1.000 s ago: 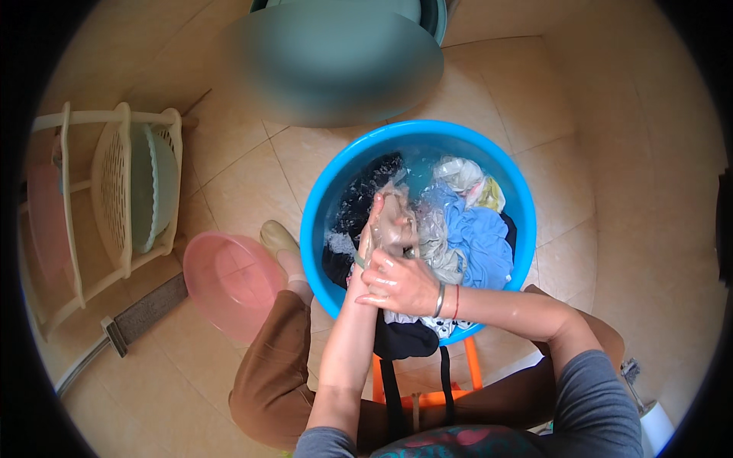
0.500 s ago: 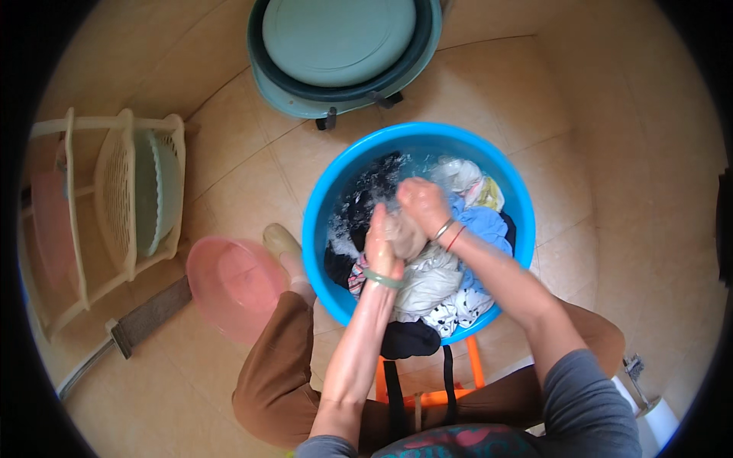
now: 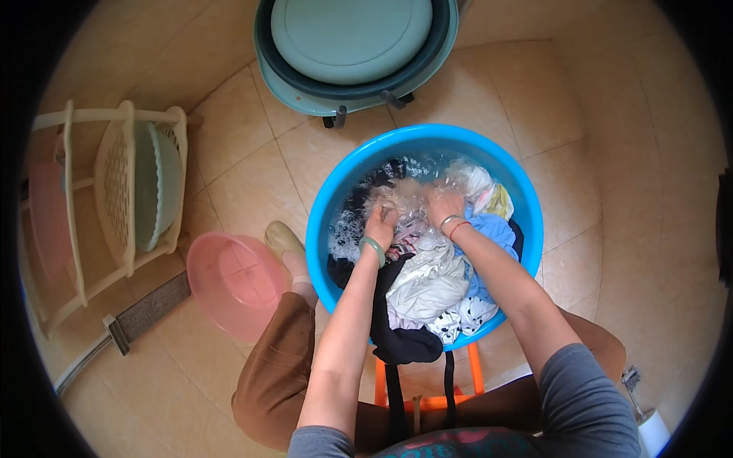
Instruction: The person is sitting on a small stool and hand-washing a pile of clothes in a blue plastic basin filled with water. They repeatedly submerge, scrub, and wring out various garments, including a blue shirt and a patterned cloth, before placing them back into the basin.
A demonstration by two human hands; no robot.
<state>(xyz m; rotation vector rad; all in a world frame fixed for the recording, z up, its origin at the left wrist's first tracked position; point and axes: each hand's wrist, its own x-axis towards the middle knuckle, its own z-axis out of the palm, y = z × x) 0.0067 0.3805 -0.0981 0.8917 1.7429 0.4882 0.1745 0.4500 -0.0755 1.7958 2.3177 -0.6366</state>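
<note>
A round blue basin point(image 3: 324, 177) holds water and a heap of wet laundry. In its far half, both my hands are dipped in the splashing water with a beige cloth point(image 3: 406, 195) between them. My left hand point(image 3: 381, 229), below a green bangle, is closed on the cloth's left side. My right hand point(image 3: 446, 206) grips its right side, its fingertips blurred by the splash. Nearer me lie a white garment point(image 3: 429, 284), a light blue garment point(image 3: 492, 230) and a white cloth with black spots point(image 3: 463, 314). A black garment point(image 3: 405, 345) hangs over the near rim.
An orange stool frame point(image 3: 476, 370) stands between my knees. To the left are a pink basin point(image 3: 237, 278), a floor squeegee-like mop point(image 3: 153, 309) and a cream rack point(image 3: 128, 191) holding basins. Green folding basins point(image 3: 351, 42) lean at the far wall. A toilet brush holder point(image 3: 653, 433) is at right.
Both hands have lowered the beige cloth from above the laundry into the water, which now splashes around them. My right hand has shifted slightly right. More of the black garment shows at the near-left.
</note>
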